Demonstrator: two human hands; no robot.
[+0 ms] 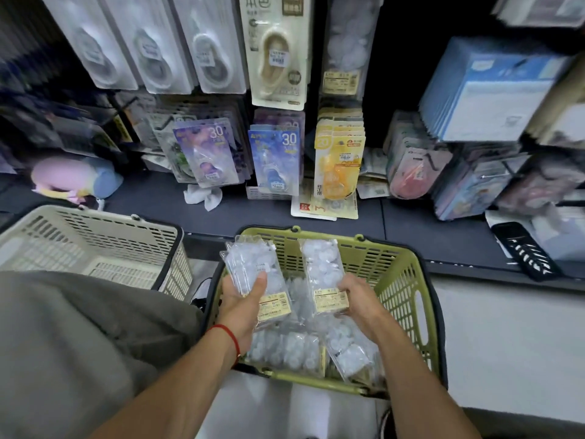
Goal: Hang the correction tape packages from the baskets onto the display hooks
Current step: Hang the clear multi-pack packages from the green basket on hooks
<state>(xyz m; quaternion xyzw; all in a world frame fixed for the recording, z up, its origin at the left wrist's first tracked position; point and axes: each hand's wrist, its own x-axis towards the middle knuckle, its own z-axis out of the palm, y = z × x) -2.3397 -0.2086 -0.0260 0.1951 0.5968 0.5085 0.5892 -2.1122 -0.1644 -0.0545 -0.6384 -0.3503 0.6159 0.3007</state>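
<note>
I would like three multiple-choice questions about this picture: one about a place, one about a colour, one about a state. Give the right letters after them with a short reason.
1. Where do the loose clear packages lie?
A. in the green basket
B. in the beige basket
C. on the floor

2. What colour is the cord on the left wrist?
A. blue
B. red
C. white

3. What is the right hand doing?
A. resting open
B. gripping a basket handle
C. holding a clear package

Key: 1 A, the clear packages fill the green basket, not the beige basket. 2 B, the cord is red. 3 C, the right hand grips one package; the left hand holds a stack.
</note>
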